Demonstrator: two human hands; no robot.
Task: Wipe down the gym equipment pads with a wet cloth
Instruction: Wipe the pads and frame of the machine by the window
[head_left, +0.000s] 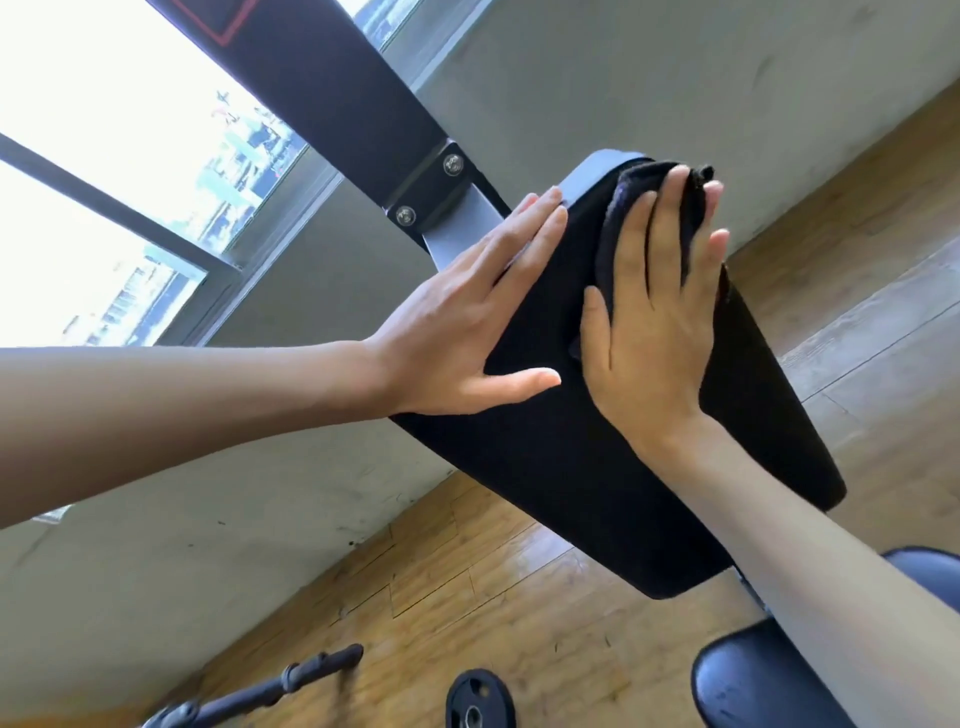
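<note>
**Mid-wipe at top end of pad, most left to do**

Pressing cloth (693, 213) flat against the upper end of the black pad (597, 467) with the right hand (649, 332). Fingers straight and spread, palm down, nothing pinched or curled round. Bracing the pad's left edge with the left hand (457, 322), also flat, fingers straight and together, thumb out across the face. No cloth under that one.

Pad tilted, bolted through a grey bracket (452, 244) to a dark beam (337, 78). Cloth bunched under the fingers, touching the pad near the bracket end.

Judging progress: likely early to middle of this pad. Can't tell from the surface which parts are wiped; no wet sheen readable on black. Can't tell whether the cloth is wet either. Probably left: the long lower stretch toward the near end, the edges, then the second pad (753, 686) at lower right.

Also in view: plate (480, 699) and bar (291, 680) on the wood floor (519, 597).
</note>
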